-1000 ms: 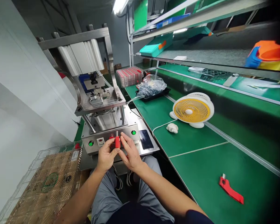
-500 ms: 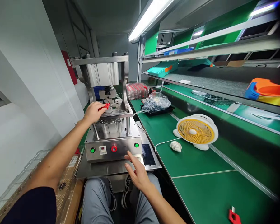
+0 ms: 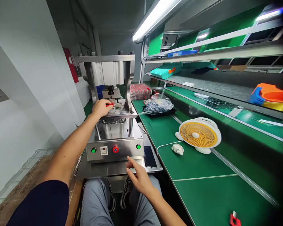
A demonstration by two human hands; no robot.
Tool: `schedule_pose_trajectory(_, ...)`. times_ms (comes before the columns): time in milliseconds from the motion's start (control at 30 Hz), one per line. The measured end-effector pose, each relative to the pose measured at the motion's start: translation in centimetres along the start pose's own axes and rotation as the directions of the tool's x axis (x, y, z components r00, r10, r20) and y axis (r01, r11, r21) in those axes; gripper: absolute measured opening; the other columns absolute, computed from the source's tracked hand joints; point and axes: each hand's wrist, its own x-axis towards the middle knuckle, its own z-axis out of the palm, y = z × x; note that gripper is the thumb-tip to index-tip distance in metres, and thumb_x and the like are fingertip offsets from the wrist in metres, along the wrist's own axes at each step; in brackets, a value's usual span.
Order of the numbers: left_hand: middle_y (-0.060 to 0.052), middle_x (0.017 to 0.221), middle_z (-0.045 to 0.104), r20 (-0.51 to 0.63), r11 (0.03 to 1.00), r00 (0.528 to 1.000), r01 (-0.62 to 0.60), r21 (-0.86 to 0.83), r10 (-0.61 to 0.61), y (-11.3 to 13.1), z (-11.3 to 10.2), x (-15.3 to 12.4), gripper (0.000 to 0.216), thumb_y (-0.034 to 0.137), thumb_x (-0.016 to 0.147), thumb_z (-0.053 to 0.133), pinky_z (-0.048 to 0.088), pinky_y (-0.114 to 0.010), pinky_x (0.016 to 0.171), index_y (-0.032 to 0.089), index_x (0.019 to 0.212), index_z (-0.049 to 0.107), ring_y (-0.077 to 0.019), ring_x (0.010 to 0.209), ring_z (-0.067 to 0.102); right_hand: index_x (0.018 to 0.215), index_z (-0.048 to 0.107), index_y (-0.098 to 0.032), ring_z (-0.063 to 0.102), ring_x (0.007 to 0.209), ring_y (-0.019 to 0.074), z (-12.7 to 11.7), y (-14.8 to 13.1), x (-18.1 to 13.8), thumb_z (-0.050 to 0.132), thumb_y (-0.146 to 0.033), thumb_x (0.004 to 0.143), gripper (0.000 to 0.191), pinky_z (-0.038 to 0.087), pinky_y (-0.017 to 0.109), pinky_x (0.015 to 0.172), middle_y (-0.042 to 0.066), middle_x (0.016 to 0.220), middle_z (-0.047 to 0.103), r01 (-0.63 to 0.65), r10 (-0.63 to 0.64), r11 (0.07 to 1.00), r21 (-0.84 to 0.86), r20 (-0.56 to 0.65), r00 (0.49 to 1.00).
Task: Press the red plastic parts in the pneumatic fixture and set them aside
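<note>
My left hand (image 3: 101,108) reaches onto the plate of a metal bench press (image 3: 113,146), its fingers closed on a small red part (image 3: 110,104) at the fixture under the press head. The hand hides much of that part. In front of the press, over my lap, my right hand (image 3: 138,177) hovers with its fingers apart and nothing in them. Green buttons (image 3: 138,146) and a red button (image 3: 115,149) sit on the press's front panel. A similar red part with a metal end (image 3: 235,219) lies on the green bench at lower right.
A dark phone (image 3: 150,156) lies right of the press. On the green bench (image 3: 202,185) are a white-and-yellow fan (image 3: 199,135), a crumpled white lump (image 3: 177,149), a black tray with a plastic bag (image 3: 159,104) and stacked clear trays of red parts (image 3: 140,92). A shelf runs above.
My left hand has moved slightly forward and right with the red part, further into the fixture. My right hand stays nearly in place, and the view has shifted slightly.
</note>
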Motion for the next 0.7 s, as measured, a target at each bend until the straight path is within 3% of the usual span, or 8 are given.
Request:
schedule_pose_trajectory(167, -0.006, 0.110, 0.079, -0.001, 0.998, 0.999, 0.043, 0.045, -0.043, 0.7, 0.0, -0.4, 0.023, 0.038, 0.084, 0.068, 0.051, -0.039, 0.087, 0.027, 0.097, 0.083, -0.0292, 0.104, 0.067, 0.147, 0.055, -0.021, 0.072, 0.098, 0.0259, 1.1, -1.2, 0.2, 0.056, -0.031, 0.100, 0.049, 0.060, 0.027, 0.053, 0.011, 0.111, 0.073, 0.013, -0.015, 1.000, 0.018, 0.068, 0.998)
schedule_pose_trajectory(300, -0.009, 0.109, 0.079, -0.017, 0.996, 0.998, 0.068, 0.059, -0.067, 1.2, 0.5, -1.5, 0.027, 0.038, 0.091, 0.061, 0.050, -0.041, 0.088, 0.025, 0.099, 0.082, -0.0296, 0.103, 0.067, 0.149, 0.053, -0.022, 0.072, 0.099, 0.0245, 1.4, -2.1, -1.2, 0.055, -0.030, 0.102, 0.048, 0.065, 0.035, 0.076, 0.011, 0.112, 0.074, 0.061, -0.061, 0.998, 0.009, 0.090, 0.994)
schedule_pose_trajectory(400, -0.013, 0.114, 0.077, -0.015, 0.996, 1.000, -0.004, 0.092, 0.005, 1.5, 0.8, -2.3, 0.033, 0.037, 0.097, 0.050, 0.047, -0.045, 0.095, 0.021, 0.098, 0.079, -0.0308, 0.109, 0.065, 0.148, 0.053, -0.023, 0.073, 0.099, 0.0231, 0.8, -2.4, -2.4, 0.056, -0.030, 0.103, 0.046, 0.063, 0.037, 0.085, 0.009, 0.112, 0.074, 0.055, -0.053, 0.998, -0.024, 0.092, 0.994)
schedule_pose_trajectory(467, -0.015, 0.119, 0.074, -0.010, 0.993, 0.996, -0.086, 0.083, 0.087, 1.3, 0.8, -2.7, 0.035, 0.034, 0.099, 0.046, 0.044, -0.048, 0.103, 0.017, 0.102, 0.077, -0.0315, 0.116, 0.061, 0.147, 0.054, -0.022, 0.072, 0.100, 0.0229, 0.2, -2.4, -2.7, 0.057, -0.032, 0.103, 0.045, 0.063, 0.036, 0.082, 0.009, 0.113, 0.074, 0.026, -0.023, 0.999, -0.033, 0.081, 0.996)
schedule_pose_trajectory(533, -0.016, 0.126, 0.071, -0.072, 0.987, 0.984, -0.160, 0.033, 0.162, 0.8, 0.5, -3.3, 0.034, 0.032, 0.099, 0.047, 0.040, -0.050, 0.110, 0.014, 0.112, 0.073, -0.0312, 0.125, 0.057, 0.145, 0.055, -0.021, 0.072, 0.099, 0.0234, -0.5, -2.0, -2.6, 0.058, -0.036, 0.102, 0.046, 0.062, 0.032, 0.072, 0.011, 0.112, 0.074, -0.023, 0.024, 0.999, -0.023, 0.047, 0.999)
schedule_pose_trajectory(600, -0.015, 0.135, 0.066, -0.219, 0.976, 0.955, -0.214, -0.031, 0.203, -0.5, 0.2, -4.6, 0.037, 0.030, 0.098, 0.048, 0.036, -0.049, 0.118, 0.014, 0.125, 0.068, -0.0293, 0.135, 0.051, 0.143, 0.057, -0.018, 0.072, 0.096, 0.0239, -1.2, -1.2, -2.1, 0.059, -0.040, 0.101, 0.048, 0.058, 0.027, 0.060, 0.012, 0.111, 0.074, -0.089, 0.089, 0.996, 0.000, -0.006, 0.996)
schedule_pose_trajectory(700, -0.014, 0.144, 0.060, -0.427, 0.972, 0.893, -0.208, -0.114, 0.141, -3.8, 0.5, -9.0, 0.041, 0.031, 0.099, 0.048, 0.032, -0.047, 0.123, 0.017, 0.136, 0.060, -0.0262, 0.142, 0.046, 0.137, 0.060, -0.014, 0.072, 0.090, 0.0244, -2.4, 1.2, -0.9, 0.060, -0.046, 0.098, 0.050, 0.057, 0.029, 0.061, 0.014, 0.108, 0.074, -0.186, 0.186, 0.982, 0.010, -0.120, 0.975)
